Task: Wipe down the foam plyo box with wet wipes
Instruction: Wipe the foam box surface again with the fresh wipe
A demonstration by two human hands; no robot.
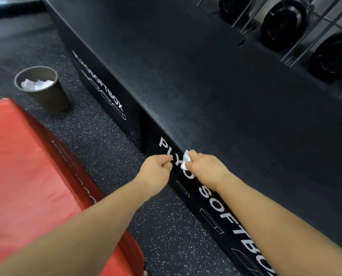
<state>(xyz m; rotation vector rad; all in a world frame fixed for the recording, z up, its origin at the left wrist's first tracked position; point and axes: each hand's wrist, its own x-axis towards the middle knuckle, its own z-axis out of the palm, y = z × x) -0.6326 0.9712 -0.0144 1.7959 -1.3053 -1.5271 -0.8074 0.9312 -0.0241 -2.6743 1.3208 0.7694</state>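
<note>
— Where is the foam plyo box [235,100]?

— On the speckled floor [106,142], stretching from lower right to upper left, between a red mat [33,172] and a rack of weight plates [285,22].

— How does it look?

— Matte black, with a wide flat top. The side reads "PLYO SOFTBOX" in white, with small outline drawings beneath. A seam splits it into two sections, each lettered.

— And the hands?

— The right hand [205,169] grips a crumpled white wet wipe [186,161] at the box's top front edge, over the "PLYO" letters. The left hand [156,170] is just beside it against the side face, fingers curled with nothing visible in them.

— Anything else?

— A dark cup [48,98] holding crumpled white wipes [36,84] stands on the floor near the box.
</note>
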